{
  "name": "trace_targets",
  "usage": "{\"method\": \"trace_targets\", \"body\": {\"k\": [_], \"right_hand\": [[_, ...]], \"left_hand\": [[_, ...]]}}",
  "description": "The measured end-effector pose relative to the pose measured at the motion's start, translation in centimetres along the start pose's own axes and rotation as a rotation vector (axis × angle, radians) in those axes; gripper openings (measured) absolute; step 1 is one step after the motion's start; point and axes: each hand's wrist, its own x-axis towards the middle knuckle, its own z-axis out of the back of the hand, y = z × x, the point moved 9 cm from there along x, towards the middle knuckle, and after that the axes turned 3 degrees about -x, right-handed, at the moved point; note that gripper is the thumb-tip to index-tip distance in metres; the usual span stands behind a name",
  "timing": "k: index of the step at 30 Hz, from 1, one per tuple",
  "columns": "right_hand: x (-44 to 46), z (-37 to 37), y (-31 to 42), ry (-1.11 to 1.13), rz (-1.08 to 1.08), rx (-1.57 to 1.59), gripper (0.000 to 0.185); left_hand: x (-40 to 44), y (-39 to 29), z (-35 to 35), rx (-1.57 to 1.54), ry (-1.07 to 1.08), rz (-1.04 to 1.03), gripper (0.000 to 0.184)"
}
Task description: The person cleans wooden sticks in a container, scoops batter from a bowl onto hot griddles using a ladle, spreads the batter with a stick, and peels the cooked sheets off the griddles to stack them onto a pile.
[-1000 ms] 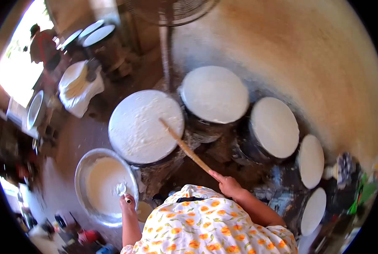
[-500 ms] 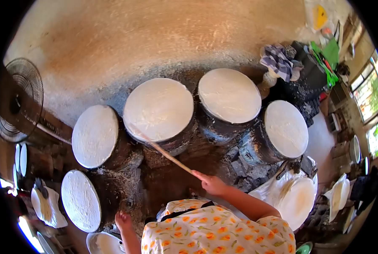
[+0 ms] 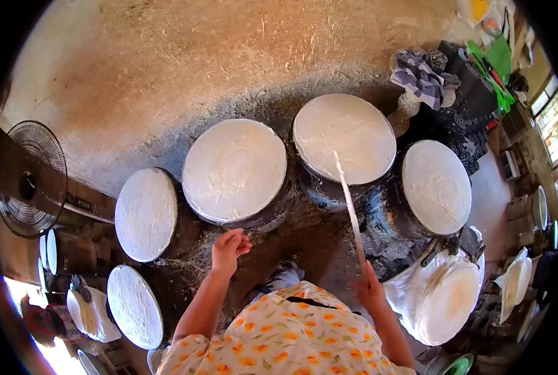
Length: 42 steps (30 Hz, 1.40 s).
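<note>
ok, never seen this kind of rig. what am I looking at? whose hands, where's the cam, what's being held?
There's no machine here: these are a person's two bare hands. The single camera sits on their head, looking forward and down, so the white shirt with an orange print at the bottom is the wearer's own.

Five large, round, white-coated tops on dark, drum-like bases curve around them. The right hand grips a long, thin, pale stick; its far end is over one top, though whether it touches is hard to tell. The left hand is raised with loosely curled fingers, and nothing shows in it.

To the right is a pile of thin, pale, round sheets; far left, a round black fan.
</note>
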Motion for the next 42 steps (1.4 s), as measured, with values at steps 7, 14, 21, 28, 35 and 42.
{"method": "trace_targets", "body": {"k": [7,14,21,28,35,42], "right_hand": [[1.0,0.8,4.9,0.192,-0.31,0.256,0.071],[5.5,3.2,6.5,-0.041,-0.047,0.068,0.062],[11.5,6.3,4.4,-0.13,-0.08,-0.765,0.06],[15.8,8.6,6.1,-0.127,-0.044,-0.972,0.058],[13.4,7.3,4.8,-0.041,0.096,-0.614,0.067],[5.6,1.7,1.0,0.199,0.119,-0.055,0.066]], "left_hand": [[5.3,-1.6,-7.0,0.349,0.302,-0.121,0.021],[5.3,-2.6,-7.3,0.399,0.322,-0.15,0.02],[3.0,-0.8,-7.1,0.398,0.3,-0.18,0.02],[-2.3,0.3,-5.9,0.428,0.229,-0.184,0.019],[-7.2,2.0,-0.5,0.402,0.105,-0.166,0.019],[-6.4,3.6,1.0,0.347,0.106,-0.076,0.02]]}}
